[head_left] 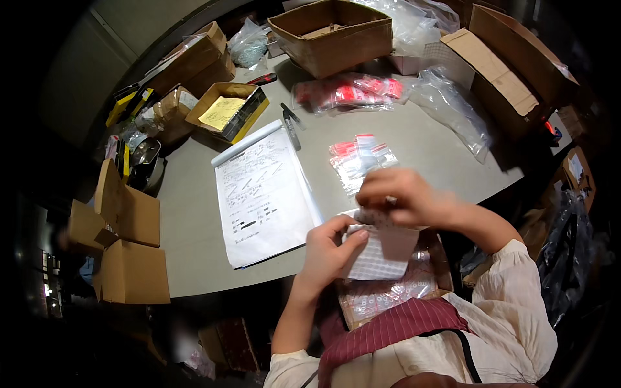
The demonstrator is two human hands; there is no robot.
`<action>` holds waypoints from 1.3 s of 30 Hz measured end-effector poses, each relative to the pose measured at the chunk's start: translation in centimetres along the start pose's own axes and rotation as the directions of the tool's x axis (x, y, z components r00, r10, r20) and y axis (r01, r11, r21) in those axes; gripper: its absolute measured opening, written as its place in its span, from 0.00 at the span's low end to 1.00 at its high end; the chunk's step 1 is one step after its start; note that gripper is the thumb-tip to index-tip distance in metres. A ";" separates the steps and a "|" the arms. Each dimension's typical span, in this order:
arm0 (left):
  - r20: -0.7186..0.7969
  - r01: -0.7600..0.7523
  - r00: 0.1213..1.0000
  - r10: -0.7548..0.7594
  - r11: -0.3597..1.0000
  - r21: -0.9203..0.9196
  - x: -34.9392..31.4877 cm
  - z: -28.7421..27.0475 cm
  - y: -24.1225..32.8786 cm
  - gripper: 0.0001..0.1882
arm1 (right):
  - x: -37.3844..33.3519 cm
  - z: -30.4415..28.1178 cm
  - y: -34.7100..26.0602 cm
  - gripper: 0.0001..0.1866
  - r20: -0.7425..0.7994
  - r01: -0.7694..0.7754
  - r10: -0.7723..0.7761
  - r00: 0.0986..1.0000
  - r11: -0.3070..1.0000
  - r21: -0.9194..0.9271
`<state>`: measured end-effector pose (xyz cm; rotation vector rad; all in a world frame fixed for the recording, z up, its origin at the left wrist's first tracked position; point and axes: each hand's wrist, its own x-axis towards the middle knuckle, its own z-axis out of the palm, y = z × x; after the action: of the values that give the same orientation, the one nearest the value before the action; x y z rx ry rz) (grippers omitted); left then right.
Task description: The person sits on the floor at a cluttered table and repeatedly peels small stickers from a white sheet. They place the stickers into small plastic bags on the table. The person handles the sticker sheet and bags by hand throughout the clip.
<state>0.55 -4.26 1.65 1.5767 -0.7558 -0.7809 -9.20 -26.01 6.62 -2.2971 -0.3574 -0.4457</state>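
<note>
Left hand (325, 252) pinches a white sheet (383, 257) with rows of small spots between thumb and fingers, by the table's (187, 239) near edge; the right hand (406, 197), blurred, curls at the sheet's 12 o'clock edge, and whether it grips anything cannot be told. From the sheet, red-topped clear bags (352, 159) lie at 12 o'clock, a written notepad (264, 200) at 10, clear packets (381, 299) at 6.
</note>
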 end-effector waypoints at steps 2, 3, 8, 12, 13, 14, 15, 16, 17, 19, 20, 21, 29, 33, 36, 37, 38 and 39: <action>-0.030 -0.026 0.999 0.025 0.999 -0.022 0.2 -0.4 -0.2 0.09 | 0.1 -1.6 3.3 0.11 -0.177 -0.141 0.180 0.968 0.966 0.215; -0.044 -0.015 0.999 0.013 0.999 -0.050 -0.1 -0.8 -0.5 0.09 | 0.7 -3.2 4.4 0.09 -0.089 -0.260 0.279 0.956 0.948 0.183; -0.064 -0.032 0.998 0.022 0.986 -0.162 -0.5 -1.6 -2.2 0.09 | 1.5 -6.6 9.4 0.13 0.214 -0.476 0.509 0.833 0.859 -0.191; -0.072 -0.039 0.997 0.024 0.976 -0.215 -0.4 -1.6 -2.2 0.08 | 1.1 -5.4 11.7 0.14 0.177 -0.365 0.423 0.889 0.886 -0.286; -0.064 -0.031 0.998 0.017 0.976 -0.216 -0.4 -1.7 -2.1 0.08 | 1.0 -4.8 12.3 0.15 0.149 -0.337 0.401 0.904 0.882 -0.330; -0.070 -0.039 0.997 0.025 0.977 -0.208 -0.4 -1.7 -2.1 0.08 | 0.8 -4.7 12.8 0.16 0.121 -0.312 0.379 0.917 0.873 -0.375; -0.073 -0.048 0.997 0.034 0.979 -0.200 -0.4 -1.7 -2.1 0.08 | 0.4 -5.2 13.2 0.17 0.114 -0.424 0.493 0.863 0.827 -0.369; -0.081 -0.053 0.996 0.038 0.980 -0.193 -0.6 -1.7 -2.3 0.09 | 0.5 -5.9 12.8 0.19 0.113 -0.528 0.598 0.793 0.769 -0.360; -0.095 -0.059 0.995 0.041 0.978 -0.198 -0.8 -1.7 -2.4 0.08 | 0.5 -6.7 12.3 0.21 0.111 -0.626 0.695 0.710 0.696 -0.353; -0.123 -0.079 0.991 0.053 0.974 -0.213 -1.0 -1.5 -2.6 0.08 | -0.7 -8.4 11.7 0.26 0.133 -0.738 0.801 0.584 0.593 -0.322; -0.129 -0.081 0.990 0.055 0.974 -0.210 -0.9 -1.4 -2.6 0.08 | -1.2 -9.0 11.5 0.27 0.123 -0.745 0.822 0.556 0.559 -0.364; -0.136 -0.084 0.989 0.056 0.975 -0.207 -0.9 -1.4 -2.7 0.07 | -2.0 -9.2 10.9 0.26 0.090 -0.743 0.830 0.550 0.536 -0.401; -0.138 -0.087 0.989 0.052 0.961 -0.263 -0.6 -1.4 -2.3 0.06 | -2.2 -8.4 10.3 0.16 0.083 -0.535 0.538 0.839 0.843 -0.056; -0.153 -0.088 0.987 0.045 0.956 -0.281 -0.6 -1.4 -2.3 0.06 | 0.3 -7.0 10.5 0.12 0.133 -0.479 0.475 0.870 0.878 0.003; -0.160 -0.091 0.986 0.050 0.961 -0.261 -0.6 -1.3 -2.1 0.06 | 1.1 -5.8 11.9 0.12 0.116 -0.409 0.422 0.899 0.904 -0.121; -0.159 -0.091 0.986 0.050 0.962 -0.258 -0.7 -1.2 -2.2 0.06 | 1.0 -5.3 12.2 0.12 0.094 -0.355 0.380 0.920 0.912 -0.207; -0.152 -0.097 0.987 0.059 0.961 -0.258 -0.7 -1.3 -2.3 0.07 | 1.0 -4.8 12.4 0.13 0.074 -0.300 0.334 0.940 0.908 -0.292; -0.144 -0.103 0.987 0.067 0.961 -0.258 -0.6 -1.5 -2.4 0.08 | 0.9 -4.2 12.5 0.13 0.044 -0.245 0.287 0.957 0.881 -0.404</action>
<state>1.51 -2.61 -0.50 1.3325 -0.5908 -0.6754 -4.47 -37.41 1.82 -2.7216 0.0104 -0.2764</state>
